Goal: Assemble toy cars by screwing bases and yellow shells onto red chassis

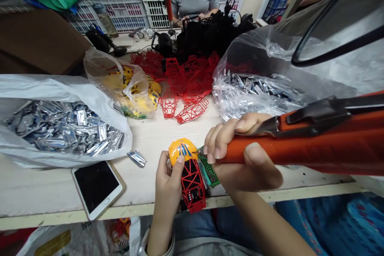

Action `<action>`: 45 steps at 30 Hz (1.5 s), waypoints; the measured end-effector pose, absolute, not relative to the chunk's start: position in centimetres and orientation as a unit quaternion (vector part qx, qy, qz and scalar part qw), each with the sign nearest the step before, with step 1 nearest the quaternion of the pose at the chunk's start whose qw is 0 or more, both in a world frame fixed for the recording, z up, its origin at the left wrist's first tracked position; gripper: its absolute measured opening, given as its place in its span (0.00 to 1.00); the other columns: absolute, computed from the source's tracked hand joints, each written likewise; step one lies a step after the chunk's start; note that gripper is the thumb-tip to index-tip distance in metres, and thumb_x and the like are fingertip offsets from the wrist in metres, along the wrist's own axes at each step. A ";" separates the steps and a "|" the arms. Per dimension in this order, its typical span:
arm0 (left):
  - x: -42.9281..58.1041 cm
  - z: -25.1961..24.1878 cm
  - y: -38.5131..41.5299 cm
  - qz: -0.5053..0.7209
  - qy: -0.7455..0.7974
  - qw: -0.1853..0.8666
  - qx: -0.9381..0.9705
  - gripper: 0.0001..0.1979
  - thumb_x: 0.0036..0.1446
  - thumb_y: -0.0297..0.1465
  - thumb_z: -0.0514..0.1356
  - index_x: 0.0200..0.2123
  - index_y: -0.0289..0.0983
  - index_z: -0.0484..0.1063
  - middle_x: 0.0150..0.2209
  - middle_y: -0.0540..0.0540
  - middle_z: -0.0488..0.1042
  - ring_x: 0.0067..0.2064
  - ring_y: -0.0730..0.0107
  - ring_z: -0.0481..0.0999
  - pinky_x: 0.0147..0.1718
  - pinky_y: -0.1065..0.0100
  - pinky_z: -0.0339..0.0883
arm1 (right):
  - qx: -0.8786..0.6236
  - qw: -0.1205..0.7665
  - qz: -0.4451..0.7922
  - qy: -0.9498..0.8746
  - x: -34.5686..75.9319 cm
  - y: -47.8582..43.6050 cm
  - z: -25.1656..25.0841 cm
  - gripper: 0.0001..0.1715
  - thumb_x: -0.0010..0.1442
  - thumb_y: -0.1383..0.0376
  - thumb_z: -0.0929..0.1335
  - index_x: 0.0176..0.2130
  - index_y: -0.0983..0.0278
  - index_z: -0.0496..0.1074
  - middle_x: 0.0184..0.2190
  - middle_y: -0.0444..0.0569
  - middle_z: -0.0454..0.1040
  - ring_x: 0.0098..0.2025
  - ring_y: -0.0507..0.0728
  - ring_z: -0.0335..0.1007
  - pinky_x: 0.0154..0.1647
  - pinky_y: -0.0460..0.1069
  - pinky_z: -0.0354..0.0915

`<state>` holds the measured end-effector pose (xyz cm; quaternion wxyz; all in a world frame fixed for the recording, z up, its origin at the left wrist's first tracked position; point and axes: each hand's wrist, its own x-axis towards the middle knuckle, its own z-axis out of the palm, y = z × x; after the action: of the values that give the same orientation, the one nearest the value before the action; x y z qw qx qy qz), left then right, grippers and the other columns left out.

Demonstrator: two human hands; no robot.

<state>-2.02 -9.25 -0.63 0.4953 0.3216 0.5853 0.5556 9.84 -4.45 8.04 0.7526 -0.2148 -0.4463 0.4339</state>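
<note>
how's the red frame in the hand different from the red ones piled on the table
The held red frame is gripped in the left hand and carries a yellow shell; the piled red frames lie loose with no shell. The held one is at the table edge, by the orange screwdriver in the right hand; the pile lies farther back. Both are red lattice.

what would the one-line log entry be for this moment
left hand: holds toy car | right hand: grips orange screwdriver, tip at car | phone: on table
</note>
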 end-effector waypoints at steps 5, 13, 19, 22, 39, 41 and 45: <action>-1.8 -0.5 -9.4 0.561 0.589 0.490 0.314 0.16 0.57 0.46 0.68 0.35 0.41 0.70 0.23 0.56 0.67 0.24 0.73 0.63 0.23 0.74 0.59 | -0.202 0.744 0.420 -0.478 8.9 -4.4 7.2 0.14 0.63 0.52 0.72 0.37 0.54 0.64 0.17 0.36 0.63 0.13 0.52 0.55 0.15 0.50 0.56; -1.4 0.0 -9.6 0.556 0.591 0.497 0.307 0.17 0.56 0.46 0.68 0.34 0.40 0.70 0.25 0.55 0.69 0.26 0.74 0.66 0.25 0.74 0.61 | -0.220 0.722 0.468 -0.460 11.8 -3.7 8.4 0.12 0.60 0.53 0.73 0.37 0.54 0.69 0.15 0.37 0.64 0.12 0.53 0.57 0.14 0.50 0.57; -1.1 0.9 -9.5 0.550 0.596 0.514 0.280 0.18 0.54 0.46 0.69 0.33 0.40 0.69 0.25 0.56 0.70 0.25 0.74 0.69 0.23 0.75 0.62 | -0.257 0.684 0.483 -0.483 16.9 -5.0 6.8 0.09 0.58 0.57 0.74 0.37 0.57 0.74 0.16 0.40 0.68 0.13 0.54 0.61 0.14 0.49 0.60; -1.2 0.9 -9.3 0.544 0.599 0.516 0.280 0.19 0.51 0.47 0.70 0.33 0.40 0.69 0.24 0.56 0.70 0.24 0.74 0.70 0.22 0.74 0.63 | -0.266 0.675 0.491 -0.483 17.3 -6.0 5.6 0.08 0.60 0.57 0.73 0.38 0.57 0.74 0.17 0.40 0.68 0.14 0.54 0.62 0.15 0.49 0.61; -0.5 1.8 -9.5 0.551 0.605 0.511 0.263 0.18 0.51 0.46 0.70 0.33 0.40 0.70 0.25 0.56 0.71 0.24 0.75 0.69 0.23 0.75 0.63 | -0.263 0.682 0.481 -0.484 16.6 -6.3 4.6 0.07 0.60 0.57 0.73 0.38 0.56 0.76 0.16 0.40 0.67 0.14 0.54 0.60 0.15 0.49 0.60; -0.6 1.6 -9.4 0.552 0.604 0.511 0.264 0.18 0.52 0.46 0.70 0.33 0.40 0.70 0.24 0.57 0.70 0.24 0.75 0.69 0.23 0.76 0.62 | -0.275 0.687 0.469 -0.482 16.9 -6.4 5.6 0.08 0.60 0.56 0.74 0.37 0.56 0.75 0.16 0.40 0.67 0.14 0.55 0.61 0.16 0.50 0.61; -1.0 0.9 -9.4 0.553 0.590 0.518 0.279 0.20 0.52 0.47 0.70 0.32 0.40 0.68 0.23 0.56 0.69 0.23 0.75 0.68 0.22 0.75 0.60 | -0.301 0.683 0.459 -0.482 16.6 -6.3 9.1 0.11 0.60 0.52 0.75 0.35 0.54 0.74 0.17 0.41 0.69 0.15 0.57 0.65 0.20 0.54 0.65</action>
<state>-1.04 -9.35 0.85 0.5176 0.2791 0.5901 0.5532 16.60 -6.25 9.08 0.6832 -0.3006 -0.4820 0.4589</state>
